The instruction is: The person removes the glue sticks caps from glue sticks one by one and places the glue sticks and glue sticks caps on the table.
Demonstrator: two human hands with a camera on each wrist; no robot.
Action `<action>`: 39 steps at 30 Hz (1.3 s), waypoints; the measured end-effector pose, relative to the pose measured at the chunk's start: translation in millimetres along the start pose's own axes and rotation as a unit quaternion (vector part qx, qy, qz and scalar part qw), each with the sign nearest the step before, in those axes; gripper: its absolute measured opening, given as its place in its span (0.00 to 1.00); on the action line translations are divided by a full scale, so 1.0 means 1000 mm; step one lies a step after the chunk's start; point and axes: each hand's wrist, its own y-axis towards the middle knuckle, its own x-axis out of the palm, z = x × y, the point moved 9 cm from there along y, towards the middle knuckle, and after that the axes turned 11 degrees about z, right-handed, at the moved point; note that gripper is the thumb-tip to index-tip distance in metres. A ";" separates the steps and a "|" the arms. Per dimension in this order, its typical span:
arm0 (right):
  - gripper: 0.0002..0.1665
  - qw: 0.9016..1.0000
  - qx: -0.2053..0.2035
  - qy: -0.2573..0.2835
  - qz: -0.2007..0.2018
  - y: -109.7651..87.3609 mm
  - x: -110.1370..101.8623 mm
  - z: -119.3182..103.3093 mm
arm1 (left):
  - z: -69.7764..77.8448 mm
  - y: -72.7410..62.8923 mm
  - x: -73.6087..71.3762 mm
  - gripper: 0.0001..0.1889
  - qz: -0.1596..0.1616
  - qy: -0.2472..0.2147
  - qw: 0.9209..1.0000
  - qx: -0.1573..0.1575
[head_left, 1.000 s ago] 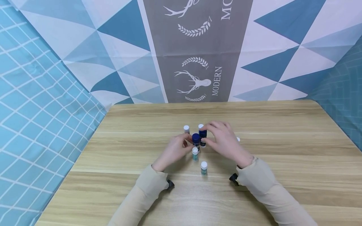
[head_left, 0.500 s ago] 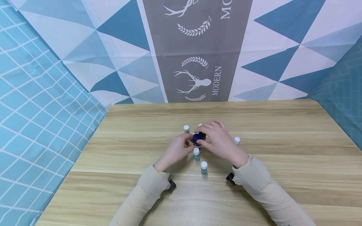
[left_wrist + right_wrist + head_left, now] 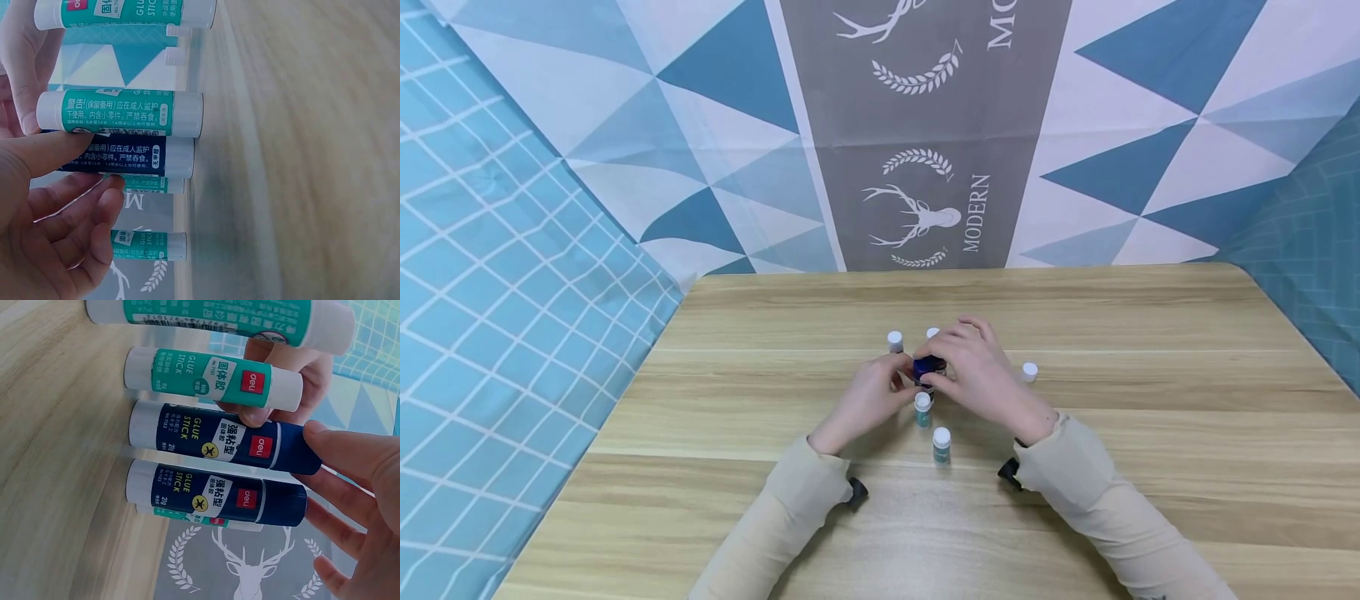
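Two dark blue glue sticks stand upright side by side at the table's middle, the near one (image 3: 206,434) and the far one (image 3: 212,494). My left hand (image 3: 876,392) grips the near one low down from the left, thumb in front and fingers behind. From the right, my right hand (image 3: 988,375) curls over the navy caps, thumb on the near cap and fingers behind the pair. Just in front of them stands a small green glue stick (image 3: 922,411) with a white cap. Nearer still is another green glue stick (image 3: 942,446). In the head view the hands partly hide the blue pair.
Behind the hands, white-capped sticks stand at the left (image 3: 895,342) and middle (image 3: 932,332). Another white-capped stick (image 3: 1029,372) is right of my right hand. The wooden table (image 3: 1150,350) meets a patterned cloth backdrop (image 3: 917,133).
My right hand has moved left and now reaches over the near blue cap too. The two blue glue sticks have come closer together. The small green stick beside them has shifted slightly right.
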 end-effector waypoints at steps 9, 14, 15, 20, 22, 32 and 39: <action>0.13 1.000 -0.013 0.020 0.013 0.001 -0.004 -0.002 | 0.002 0.000 0.000 0.08 -0.003 0.011 1.000 0.012; 0.13 1.000 -0.013 0.022 0.012 0.003 -0.007 -0.003 | 0.002 0.000 0.000 0.08 -0.001 0.013 1.000 0.015; 0.12 1.000 -0.013 0.023 0.011 0.003 -0.007 -0.003 | 0.002 0.000 0.000 0.08 -0.001 0.013 1.000 0.014; 0.13 0.999 -0.014 0.026 0.011 0.003 -0.008 -0.004 | 0.001 0.000 0.001 0.08 -0.002 0.014 1.000 0.012; 0.13 0.999 -0.015 0.026 0.012 0.003 -0.008 -0.004 | 0.001 0.000 0.001 0.08 -0.002 0.014 1.000 0.012; 0.13 0.999 -0.006 0.036 0.016 0.002 -0.009 -0.004 | 0.000 -0.002 0.001 0.08 -0.003 0.016 1.000 0.007; 0.12 0.999 -0.008 0.046 0.026 0.002 -0.010 -0.004 | 0.000 -0.002 -0.001 0.09 0.000 0.015 1.000 0.003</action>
